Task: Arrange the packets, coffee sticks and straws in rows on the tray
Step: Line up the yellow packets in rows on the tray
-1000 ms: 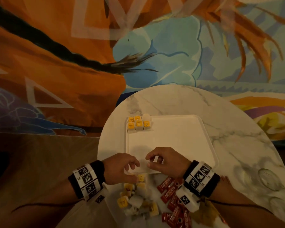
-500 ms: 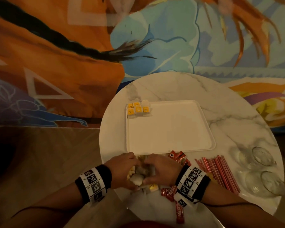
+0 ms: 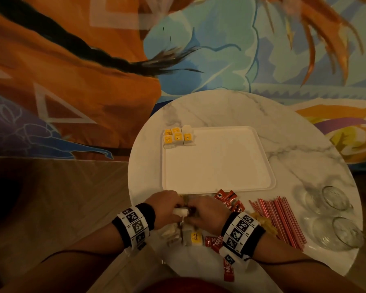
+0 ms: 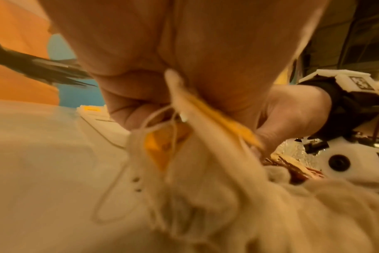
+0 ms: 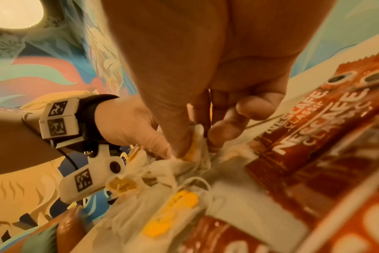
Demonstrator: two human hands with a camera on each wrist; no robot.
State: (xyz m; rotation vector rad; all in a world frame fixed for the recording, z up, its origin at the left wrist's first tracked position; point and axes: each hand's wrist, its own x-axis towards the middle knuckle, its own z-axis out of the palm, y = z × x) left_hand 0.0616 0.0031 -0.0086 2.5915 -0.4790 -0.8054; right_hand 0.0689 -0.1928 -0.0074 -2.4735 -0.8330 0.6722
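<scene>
Both hands, the left hand (image 3: 166, 205) and right hand (image 3: 207, 210), have dropped from the tray (image 3: 220, 185) to pinch tea bags (image 3: 181, 212) from the bench pile; another row comes next.

Round marble table (image 3: 304, 157) — painted mural wall (image 3: 72, 81) behind.

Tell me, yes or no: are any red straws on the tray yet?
No. The red straws lie on the marble table near the tray, which holds only yellow-tagged packets in its far-left corner.

one tray (image 3: 218, 188), two glasses (image 3: 334, 199), two hands (image 3: 167, 208)
</scene>
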